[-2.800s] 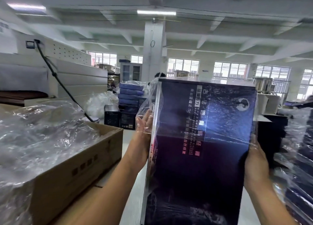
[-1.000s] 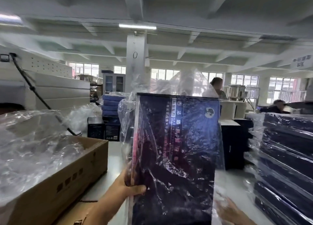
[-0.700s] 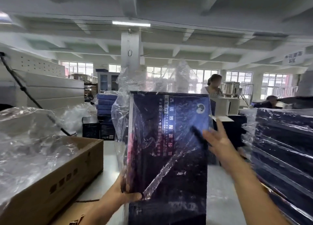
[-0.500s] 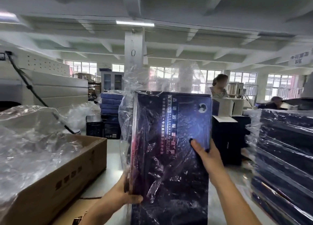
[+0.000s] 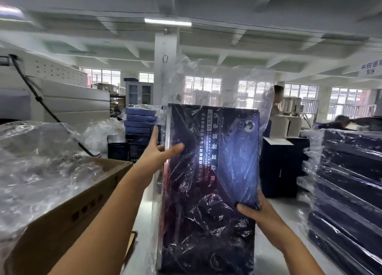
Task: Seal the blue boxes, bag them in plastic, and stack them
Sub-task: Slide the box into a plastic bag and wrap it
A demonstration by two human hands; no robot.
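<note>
Dark blue box (image 5: 213, 171) upright at centre, inside crinkled clear plastic bag (image 5: 217, 84), pale vertical lettering too blurred to read, left hand (image 5: 155, 152) spread on upper-left edge, right hand (image 5: 258, 210) gripping lower-right edge

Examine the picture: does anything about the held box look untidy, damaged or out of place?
The plastic bag on the upright blue box looks untidy: its open end stands crumpled above the box top, and the film wrinkles across the front. No tear or spill shows.

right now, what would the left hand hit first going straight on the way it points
The left hand would likely meet the loose plastic bag by the blue box's top-left corner; depth unclear.
</note>
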